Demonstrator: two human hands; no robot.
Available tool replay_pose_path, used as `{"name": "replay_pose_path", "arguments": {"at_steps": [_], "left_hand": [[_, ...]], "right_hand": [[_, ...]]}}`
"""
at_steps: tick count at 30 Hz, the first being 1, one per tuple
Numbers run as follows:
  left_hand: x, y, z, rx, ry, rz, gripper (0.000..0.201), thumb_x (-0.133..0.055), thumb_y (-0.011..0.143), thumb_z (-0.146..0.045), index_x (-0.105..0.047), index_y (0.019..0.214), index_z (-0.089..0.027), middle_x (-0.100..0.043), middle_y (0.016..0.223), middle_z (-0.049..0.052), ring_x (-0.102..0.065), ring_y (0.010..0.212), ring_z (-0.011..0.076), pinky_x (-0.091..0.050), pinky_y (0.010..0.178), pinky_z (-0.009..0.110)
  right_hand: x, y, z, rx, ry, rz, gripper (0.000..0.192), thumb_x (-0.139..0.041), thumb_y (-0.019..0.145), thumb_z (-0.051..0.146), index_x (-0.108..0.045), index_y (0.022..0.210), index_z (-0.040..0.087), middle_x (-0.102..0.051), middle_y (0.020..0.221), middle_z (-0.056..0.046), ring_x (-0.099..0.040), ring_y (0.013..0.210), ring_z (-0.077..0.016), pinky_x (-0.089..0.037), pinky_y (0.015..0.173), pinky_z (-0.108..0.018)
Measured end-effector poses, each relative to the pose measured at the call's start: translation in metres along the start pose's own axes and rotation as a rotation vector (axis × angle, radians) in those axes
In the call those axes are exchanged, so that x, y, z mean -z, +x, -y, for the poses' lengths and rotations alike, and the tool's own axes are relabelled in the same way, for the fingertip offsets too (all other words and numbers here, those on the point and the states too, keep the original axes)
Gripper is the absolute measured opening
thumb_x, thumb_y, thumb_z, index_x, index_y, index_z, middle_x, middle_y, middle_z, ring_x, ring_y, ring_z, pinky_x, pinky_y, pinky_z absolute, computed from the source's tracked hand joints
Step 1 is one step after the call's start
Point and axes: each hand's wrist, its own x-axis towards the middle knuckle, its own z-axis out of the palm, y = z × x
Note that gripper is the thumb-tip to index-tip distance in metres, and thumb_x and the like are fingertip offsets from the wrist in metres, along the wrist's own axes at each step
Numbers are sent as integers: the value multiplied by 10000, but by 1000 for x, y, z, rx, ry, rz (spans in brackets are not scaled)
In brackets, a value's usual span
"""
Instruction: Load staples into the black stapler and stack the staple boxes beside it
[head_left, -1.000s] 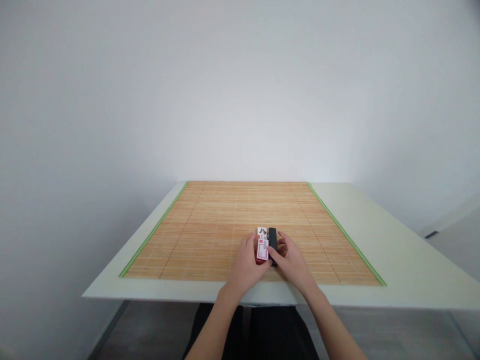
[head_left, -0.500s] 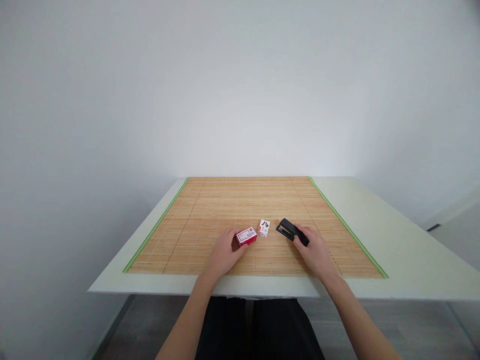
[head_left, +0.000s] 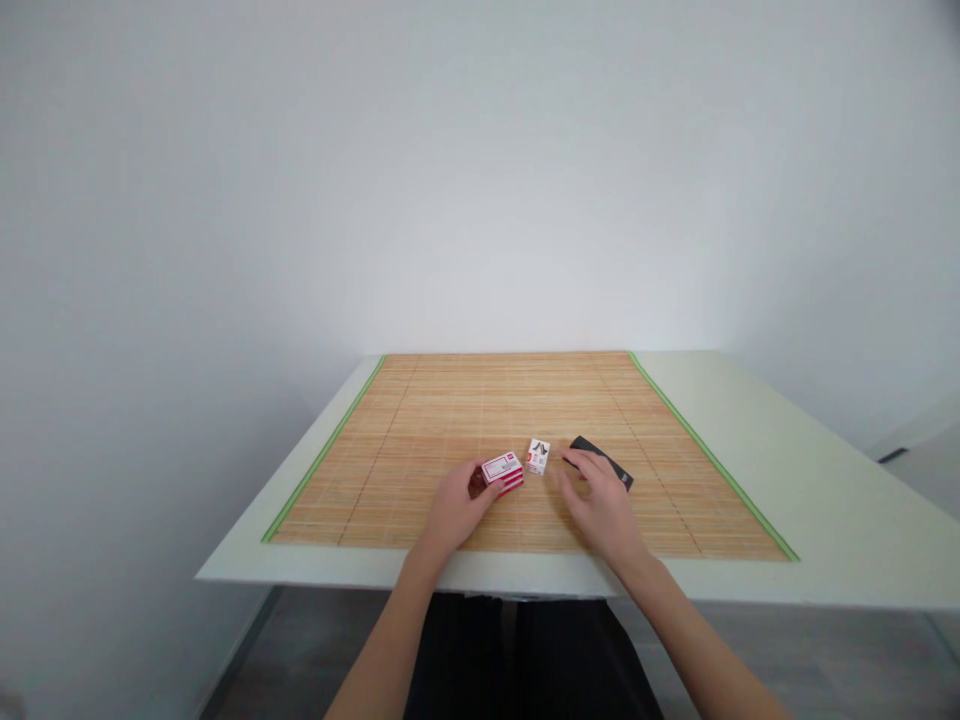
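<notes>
A red and white box [head_left: 503, 470] lies on the bamboo mat [head_left: 465, 410], and my left hand [head_left: 454, 510] holds it at its left end with thumb and fingers. A smaller white box [head_left: 537, 457] stands just right of it, untouched. A black stapler [head_left: 604, 461] lies flat further right. My right hand [head_left: 596, 505] hovers between the small box and the stapler, its fingers spread, its fingertips close to the stapler's left end; whether they touch it I cannot tell.
The mat, edged in green, covers most of a pale table [head_left: 787, 480] that stands against a white wall. Bare table strips run along the left, right and front edges. My dark-clothed legs show below the front edge.
The boxes and stapler, held together a second ago, now lie apart. My right hand has let go of the stapler and moved left. My left hand has stayed on the red and white box.
</notes>
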Motion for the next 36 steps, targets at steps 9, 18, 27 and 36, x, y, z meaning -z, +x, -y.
{"name": "replay_pose_path", "arguments": {"at_steps": [9,18,27,36], "left_hand": [[10,29,18,68,291,-164,308,-608,960,-490,-690,1142,-256,-713,1067,65,-640,989,238,-476,883,360],[9,18,12,119,442,-398,443,-598,964,-500,-590,1297,-208,-596,1240,139,-549,1194,318,-429,1036,479],[-55,34,-48,-47,409,-44,510,-685,887,-585,-608,1275,-263,-661,1231,104,-579,1194,301,-443,1031,423],[-54,83,-38,-13,387,-26,416,-549,1011,-440,-547,1374,-237,-682,1220,126,-652,1091,263,-482,897,357]], "right_hand": [[-27,-11,6,-11,4,-5,406,-566,973,311,-588,1378,278,-597,1331,-120,-547,1258,-326,-466,1105,-547],[13,-22,-27,-142,-194,-158,600,-579,947,387,-458,1520,253,-568,1389,-139,-487,1296,-358,-373,1136,-593],[18,-32,-69,-265,-123,-78,399,-559,921,394,-629,1271,216,-696,1182,-116,-611,1103,-318,-477,987,-498],[17,-32,-66,-254,-61,-101,385,-576,904,394,-630,1244,222,-707,1155,-113,-632,1066,-325,-495,950,-507]]}}
